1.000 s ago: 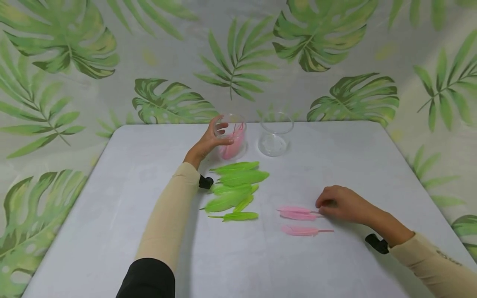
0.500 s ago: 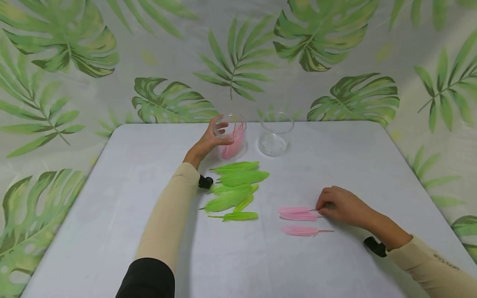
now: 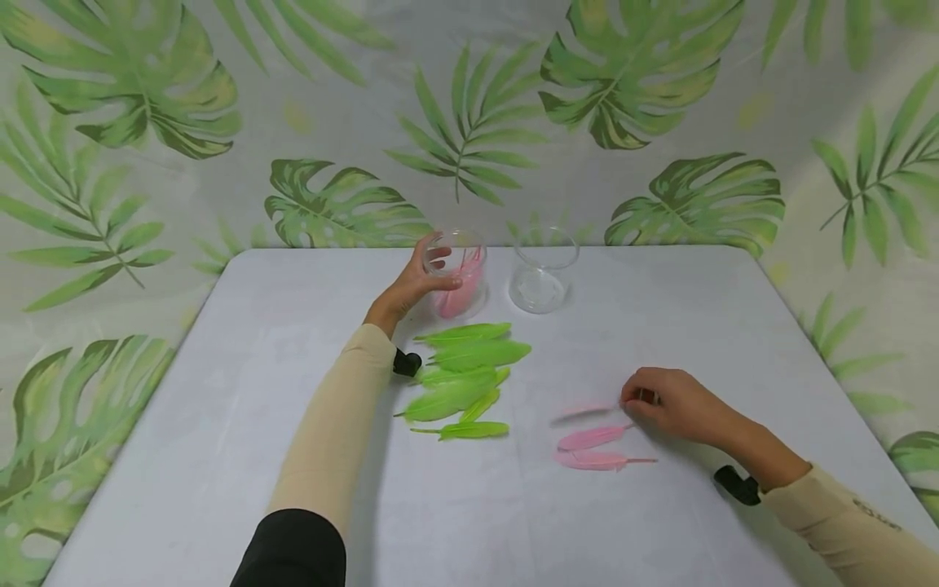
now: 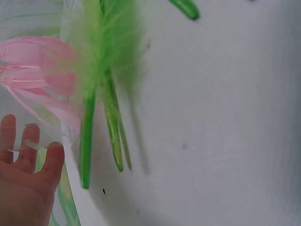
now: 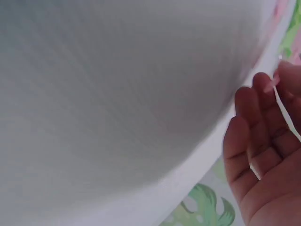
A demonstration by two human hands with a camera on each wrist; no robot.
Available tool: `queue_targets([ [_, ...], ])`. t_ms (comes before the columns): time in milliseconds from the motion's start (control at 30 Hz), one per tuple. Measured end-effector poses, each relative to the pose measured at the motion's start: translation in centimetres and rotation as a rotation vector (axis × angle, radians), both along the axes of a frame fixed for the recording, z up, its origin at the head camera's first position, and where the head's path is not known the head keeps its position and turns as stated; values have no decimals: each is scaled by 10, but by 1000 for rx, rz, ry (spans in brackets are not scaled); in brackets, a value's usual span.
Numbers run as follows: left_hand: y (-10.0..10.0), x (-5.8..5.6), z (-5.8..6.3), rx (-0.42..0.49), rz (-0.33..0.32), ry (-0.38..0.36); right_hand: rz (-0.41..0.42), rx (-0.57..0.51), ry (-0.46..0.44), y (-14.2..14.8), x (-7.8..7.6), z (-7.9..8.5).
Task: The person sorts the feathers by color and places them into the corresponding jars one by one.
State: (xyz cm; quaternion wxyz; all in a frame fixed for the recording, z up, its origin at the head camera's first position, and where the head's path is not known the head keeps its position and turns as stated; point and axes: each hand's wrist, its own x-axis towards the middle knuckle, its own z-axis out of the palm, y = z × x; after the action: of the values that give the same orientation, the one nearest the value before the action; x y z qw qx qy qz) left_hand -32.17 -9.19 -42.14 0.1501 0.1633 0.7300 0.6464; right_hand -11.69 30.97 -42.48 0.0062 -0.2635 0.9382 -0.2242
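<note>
My left hand (image 3: 407,289) holds a clear jar (image 3: 480,300) at the back of the table, thumb and fingers around its near left side. Pink feathers (image 3: 460,287) stand inside that jar, also seen in the left wrist view. My right hand (image 3: 678,405) pinches the quill end of a pink feather (image 3: 585,410), whose vane is blurred and slightly raised. In the right wrist view the pink quill tip (image 5: 271,85) shows between thumb and finger. Just below lie two more pink feathers, the middle one (image 3: 591,438) and the lowest one (image 3: 590,461).
Several green feathers (image 3: 477,354) lie in a loose column in front of the held jar. A second clear jar (image 3: 539,292), with nothing visible inside, stands to its right. A white cloth (image 3: 550,522) covers the table; a leaf-print sheet (image 3: 469,98) hangs behind.
The top pink feather has risen slightly off the table in my right hand, and the middle one has tilted and shifted a little. My left hand stays on the jar.
</note>
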Motion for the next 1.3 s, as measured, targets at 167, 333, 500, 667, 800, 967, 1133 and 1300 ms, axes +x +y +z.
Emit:
queue_targets([
  [167,1,-2,-2,-11,2,16,-7,-137,19,-2,-9,4],
  [333,1,-3,-2,-8,-7,2,21,-270,17,-7,-16,5],
  [500,1,-1,-1,-10,-5,7,53,-351,-4,-16,-22,7],
  [667,0,0,-1,-19,-1,12,68,-392,-62,-34,-35,15],
  [800,0,1,0,-13,0,2,88,-513,-231,-58,-51,37],
  [967,0,9,14,18,-16,-25,150,-742,-403,-89,-70,68],
  [1133,0,16,20,28,-24,-40,95,-792,-337,-116,-86,84],
  [1300,1,9,10,35,-18,-20,-29,-758,-266,-132,-104,97],
])
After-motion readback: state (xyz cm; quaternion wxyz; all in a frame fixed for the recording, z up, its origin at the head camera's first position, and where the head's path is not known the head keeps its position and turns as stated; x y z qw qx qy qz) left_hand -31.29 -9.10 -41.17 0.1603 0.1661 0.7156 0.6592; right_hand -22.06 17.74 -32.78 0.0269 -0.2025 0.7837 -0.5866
